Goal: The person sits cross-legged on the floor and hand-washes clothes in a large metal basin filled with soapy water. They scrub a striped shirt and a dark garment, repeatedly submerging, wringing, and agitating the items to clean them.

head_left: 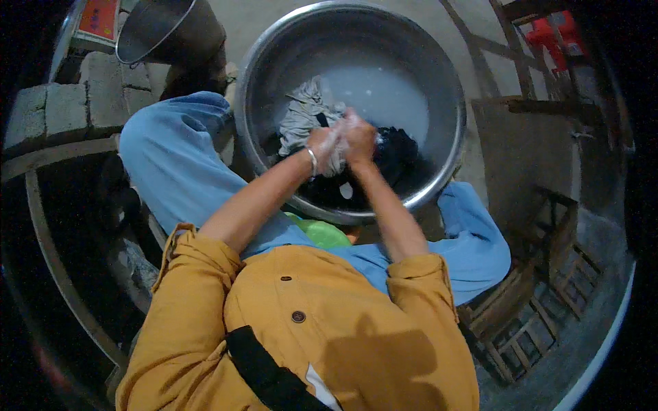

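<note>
A large round metal basin (248, 82) stands between my knees with cloudy, soapy water (391, 92) in it. Over its near half my two hands meet, sudsy and closed. My left hand (321, 144), with a bracelet at the wrist, grips a light grey wet garment (301, 113) that spreads to its left. Pressed against it, my right hand (358, 139) is closed as well, apparently on the same cloth; the fingers are partly hidden and blurred. Dark wet clothing (399, 154) lies in the basin beside and beneath my hands.
A metal bucket (168, 31) with a wire handle stands at the far left by grey blocks (65, 109). Something green (321, 233) shows under the basin's near rim. Wooden stools (528, 329) are at the right, and a red object (554, 40) lies far right.
</note>
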`<state>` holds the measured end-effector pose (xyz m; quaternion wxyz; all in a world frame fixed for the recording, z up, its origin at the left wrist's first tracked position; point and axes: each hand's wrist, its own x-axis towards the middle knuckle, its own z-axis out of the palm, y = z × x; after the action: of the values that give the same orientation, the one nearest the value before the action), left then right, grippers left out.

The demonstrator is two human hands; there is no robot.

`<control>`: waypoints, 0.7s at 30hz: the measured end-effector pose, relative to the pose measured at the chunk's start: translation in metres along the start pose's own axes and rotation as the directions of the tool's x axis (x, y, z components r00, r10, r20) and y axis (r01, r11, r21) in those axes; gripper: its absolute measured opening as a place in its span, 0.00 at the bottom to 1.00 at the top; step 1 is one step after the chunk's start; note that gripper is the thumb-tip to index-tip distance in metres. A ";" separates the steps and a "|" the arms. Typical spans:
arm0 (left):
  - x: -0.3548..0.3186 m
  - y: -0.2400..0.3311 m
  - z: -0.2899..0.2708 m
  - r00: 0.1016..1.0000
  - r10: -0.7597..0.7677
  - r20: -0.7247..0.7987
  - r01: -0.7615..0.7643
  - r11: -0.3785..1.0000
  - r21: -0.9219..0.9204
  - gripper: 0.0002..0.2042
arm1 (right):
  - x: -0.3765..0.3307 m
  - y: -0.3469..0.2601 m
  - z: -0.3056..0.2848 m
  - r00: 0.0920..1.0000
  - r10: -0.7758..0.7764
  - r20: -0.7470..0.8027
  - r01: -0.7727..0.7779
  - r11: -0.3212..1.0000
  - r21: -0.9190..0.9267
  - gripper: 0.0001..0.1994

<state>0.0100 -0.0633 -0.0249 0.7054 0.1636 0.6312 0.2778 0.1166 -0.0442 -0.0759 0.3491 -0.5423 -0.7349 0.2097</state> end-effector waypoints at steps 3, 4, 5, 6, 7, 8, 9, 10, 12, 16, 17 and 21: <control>0.013 -0.012 -0.011 0.942 0.219 0.255 -0.290 0.913 0.286 0.20 | 0.021 -0.009 -0.018 0.891 0.435 0.131 -0.448 0.890 0.086 0.19; 0.015 -0.002 -0.013 0.920 0.212 0.328 -0.331 0.870 0.366 0.20 | 0.030 -0.009 -0.023 0.838 0.521 0.163 -0.544 0.818 0.187 0.21; 0.023 0.000 -0.024 0.882 0.233 0.410 -0.403 0.824 0.399 0.17 | 0.026 -0.002 -0.022 0.815 0.552 0.176 -0.580 0.782 0.231 0.22; -0.006 0.026 -0.029 0.908 0.106 0.405 -0.270 0.887 0.374 0.15 | 0.024 0.003 -0.020 0.792 0.578 0.197 -0.611 0.740 0.281 0.22; 0.004 0.021 -0.030 0.902 0.195 0.386 -0.326 0.892 0.313 0.14 | 0.023 0.007 -0.019 0.767 0.602 0.220 -0.640 0.695 0.329 0.23; 0.016 0.014 -0.030 0.889 0.281 0.361 -0.383 0.889 0.253 0.14 | 0.023 0.013 -0.022 0.784 0.590 0.191 -0.620 0.733 0.279 0.22; 0.017 0.010 -0.032 0.893 0.326 0.311 -0.407 0.881 0.243 0.14 | 0.024 0.008 -0.025 0.800 0.577 0.166 -0.600 0.764 0.236 0.21; 0.017 0.006 -0.032 0.891 0.370 0.262 -0.431 0.871 0.236 0.13 | 0.024 0.002 -0.028 0.815 0.562 0.141 -0.580 0.792 0.191 0.20; 0.011 0.008 -0.024 0.924 0.357 0.139 -0.368 0.928 0.063 0.13 | 0.019 -0.022 -0.022 0.849 0.529 -0.023 -0.496 0.810 0.314 0.17; 0.006 0.015 -0.016 0.984 0.163 -0.067 -0.172 0.972 -0.162 0.15 | 0.007 -0.070 -0.013 0.997 -0.036 -0.061 0.049 0.975 0.216 0.07; 0.006 0.003 -0.014 0.975 0.206 -0.079 -0.213 0.971 -0.103 0.15 | 0.009 -0.067 -0.011 0.997 -0.069 0.019 0.066 0.988 0.138 0.06; 0.037 -0.031 -0.006 0.937 0.347 -0.042 -0.309 0.879 0.364 0.15 | 0.000 -0.022 -0.009 0.982 0.184 -0.032 -0.178 0.973 0.151 0.06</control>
<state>0.0114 -0.0660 -0.0735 0.5728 0.3766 0.6703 0.2842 0.1092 -0.0517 -0.0543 0.3844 -0.5844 -0.6568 0.2818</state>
